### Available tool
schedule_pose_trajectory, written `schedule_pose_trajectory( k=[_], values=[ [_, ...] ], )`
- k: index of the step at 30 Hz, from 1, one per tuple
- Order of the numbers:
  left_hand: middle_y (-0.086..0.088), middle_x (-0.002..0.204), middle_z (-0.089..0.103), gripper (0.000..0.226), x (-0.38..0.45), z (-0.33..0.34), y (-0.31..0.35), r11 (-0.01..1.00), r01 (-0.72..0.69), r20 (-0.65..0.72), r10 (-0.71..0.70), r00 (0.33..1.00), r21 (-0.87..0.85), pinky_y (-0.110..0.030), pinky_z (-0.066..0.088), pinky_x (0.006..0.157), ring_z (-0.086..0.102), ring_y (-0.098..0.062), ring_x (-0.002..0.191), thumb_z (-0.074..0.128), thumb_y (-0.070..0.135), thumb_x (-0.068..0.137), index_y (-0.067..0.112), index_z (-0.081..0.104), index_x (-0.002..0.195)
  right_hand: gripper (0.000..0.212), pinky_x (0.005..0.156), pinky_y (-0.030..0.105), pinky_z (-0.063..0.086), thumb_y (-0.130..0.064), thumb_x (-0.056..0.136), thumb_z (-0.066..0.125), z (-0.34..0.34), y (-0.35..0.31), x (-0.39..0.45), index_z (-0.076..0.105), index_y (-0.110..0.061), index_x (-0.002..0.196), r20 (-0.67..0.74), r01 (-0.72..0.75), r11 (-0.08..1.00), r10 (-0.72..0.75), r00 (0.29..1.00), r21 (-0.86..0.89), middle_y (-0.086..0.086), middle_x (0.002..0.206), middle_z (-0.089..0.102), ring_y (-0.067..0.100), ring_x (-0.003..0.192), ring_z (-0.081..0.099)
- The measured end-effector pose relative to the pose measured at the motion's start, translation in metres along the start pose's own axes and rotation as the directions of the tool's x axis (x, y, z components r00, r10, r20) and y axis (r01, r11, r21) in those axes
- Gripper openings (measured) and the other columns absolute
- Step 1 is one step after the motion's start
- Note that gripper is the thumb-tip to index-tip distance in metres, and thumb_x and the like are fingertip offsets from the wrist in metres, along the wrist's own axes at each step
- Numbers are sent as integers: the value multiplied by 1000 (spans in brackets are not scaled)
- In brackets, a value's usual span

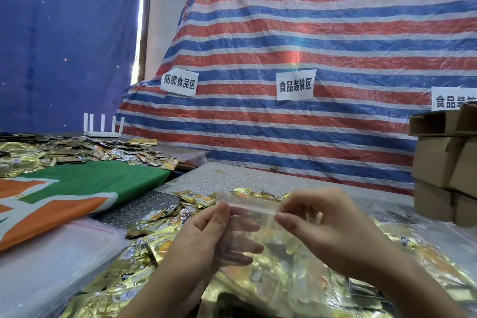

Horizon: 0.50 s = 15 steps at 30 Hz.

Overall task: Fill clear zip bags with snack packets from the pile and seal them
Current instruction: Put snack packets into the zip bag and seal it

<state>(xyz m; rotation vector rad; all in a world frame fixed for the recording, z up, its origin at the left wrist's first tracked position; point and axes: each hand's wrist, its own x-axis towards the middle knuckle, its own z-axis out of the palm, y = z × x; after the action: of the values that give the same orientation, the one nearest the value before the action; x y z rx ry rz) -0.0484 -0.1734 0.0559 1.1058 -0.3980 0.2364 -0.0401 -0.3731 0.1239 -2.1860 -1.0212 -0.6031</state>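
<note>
Hands are meeting at lower centre of the frame: the left hand (206, 230) and right hand (325, 224) are each pinching the top strip of a clear zip bag (254, 222) in a thumb-and-finger grip, holding it above the pile of gold snack packets (144, 261) covering the tabletop (232, 178). Cardboard boxes (444, 162) are sitting stacked at the right edge, and a striped tarp (309, 33) is hanging behind.

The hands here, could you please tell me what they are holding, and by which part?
Both hold one clear zip bag by its top zip edge: left hand at the left end, right hand at the right.
</note>
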Motion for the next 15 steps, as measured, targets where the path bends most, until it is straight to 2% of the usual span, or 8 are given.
schedule_pose_trajectory(
  k=[3,5,7,10,15],
  values=[
    [-18,96,74,43,-1,-1,2,997,15,79,-21,997,76,-30,57,58,74,-31,78,75,56,74,16,77,92,20,57,13,40,-18,86,75,-1,1,0,71,-26,69,-73,17,999,-15,997,36,-14,63,65,3,62,57],
    [-16,102,74,39,-2,-2,-2,986,51,118,-70,991,160,-31,58,66,73,-32,87,71,52,77,18,76,97,20,56,12,40,-16,85,75,0,3,0,71,-26,69,-102,14,999,-10,995,37,-13,64,66,4,63,58],
    [-14,101,74,29,-2,-2,-6,978,85,122,-109,986,191,-31,57,65,74,-31,85,61,45,87,21,76,95,17,57,12,41,-15,85,74,0,5,1,72,-25,71,-119,13,1000,-12,993,4,-12,66,66,5,65,59],
    [-11,100,75,29,0,-4,-8,968,87,103,-114,988,237,-29,57,63,74,-30,83,52,42,90,25,75,94,18,61,12,44,-16,86,73,0,7,2,70,-28,72,-79,0,1000,-1,997,-13,-13,71,68,4,69,61],
    [-9,100,76,36,-1,-5,-6,957,7,104,-39,994,292,-28,56,62,74,-31,82,57,59,82,31,74,96,12,63,17,46,-32,85,69,2,8,2,70,-30,74,-14,-4,999,3,1000,-51,-16,74,67,7,75,62]
  ],
)
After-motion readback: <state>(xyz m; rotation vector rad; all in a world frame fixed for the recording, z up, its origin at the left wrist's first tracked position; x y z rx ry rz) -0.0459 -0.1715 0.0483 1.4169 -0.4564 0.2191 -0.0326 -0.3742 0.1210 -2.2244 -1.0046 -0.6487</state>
